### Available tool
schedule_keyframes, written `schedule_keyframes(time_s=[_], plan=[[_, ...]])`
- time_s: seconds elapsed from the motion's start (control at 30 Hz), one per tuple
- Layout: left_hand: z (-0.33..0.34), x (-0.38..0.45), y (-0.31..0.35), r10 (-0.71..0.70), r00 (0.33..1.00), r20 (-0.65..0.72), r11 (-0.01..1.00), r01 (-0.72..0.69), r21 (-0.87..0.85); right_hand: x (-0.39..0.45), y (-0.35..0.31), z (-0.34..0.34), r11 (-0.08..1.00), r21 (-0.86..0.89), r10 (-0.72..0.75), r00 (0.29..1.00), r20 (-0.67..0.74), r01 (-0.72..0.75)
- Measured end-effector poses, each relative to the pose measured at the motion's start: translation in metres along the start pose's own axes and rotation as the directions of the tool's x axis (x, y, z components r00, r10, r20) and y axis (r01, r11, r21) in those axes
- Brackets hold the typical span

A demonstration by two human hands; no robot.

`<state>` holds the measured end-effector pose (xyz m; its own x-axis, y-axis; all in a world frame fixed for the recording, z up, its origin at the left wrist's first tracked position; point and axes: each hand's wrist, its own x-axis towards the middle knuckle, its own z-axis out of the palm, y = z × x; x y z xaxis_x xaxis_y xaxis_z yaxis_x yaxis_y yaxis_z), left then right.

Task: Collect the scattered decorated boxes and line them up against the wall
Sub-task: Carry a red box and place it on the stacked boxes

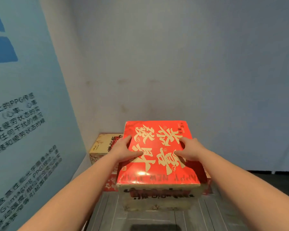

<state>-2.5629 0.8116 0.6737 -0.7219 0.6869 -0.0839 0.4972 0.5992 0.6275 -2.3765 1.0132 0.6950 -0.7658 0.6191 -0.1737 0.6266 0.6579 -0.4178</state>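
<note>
At grey wall (173,55), plank floor (207,217) | left hand (123,151), right hand (189,151) flat-fingered on red box (158,164)

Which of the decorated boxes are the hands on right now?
The red-topped box with large gold characters, nearest the camera. Both the left hand and right hand rest on its top. The cream box in the corner behind sits untouched.

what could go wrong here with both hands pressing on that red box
1. The red box seems to sit on lower boxes and overhangs their front, so pressing down near its front edge could tip it.
2. The left hand and right hand lie flat on the glossy lid with no grip round it, so they might slide.
3. Pushing it back could shove the cream box by the wall out of line.
</note>
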Motion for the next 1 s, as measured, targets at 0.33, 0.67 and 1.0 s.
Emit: schedule_keyframes(time_s=[0.33, 0.67, 1.0], plan=[[0.003, 0.227, -0.009, 0.084, 0.990, 0.115, 0.996, -0.082, -0.020, 0.182, 0.000, -0.011, 0.987, 0.063, 0.149, 0.988, -0.051, -0.146], [0.071, 0.429, -0.024, -0.032, 0.987, 0.156, 0.999, 0.035, -0.018, 0.422, 0.062, 0.010, 0.981, 0.085, 0.168, 0.983, 0.075, -0.174], [0.134, 0.586, -0.084, -0.132, 0.970, 0.204, 0.991, 0.136, -0.002, 0.592, 0.100, 0.079, 0.972, 0.084, 0.205, 0.965, 0.166, -0.221]])
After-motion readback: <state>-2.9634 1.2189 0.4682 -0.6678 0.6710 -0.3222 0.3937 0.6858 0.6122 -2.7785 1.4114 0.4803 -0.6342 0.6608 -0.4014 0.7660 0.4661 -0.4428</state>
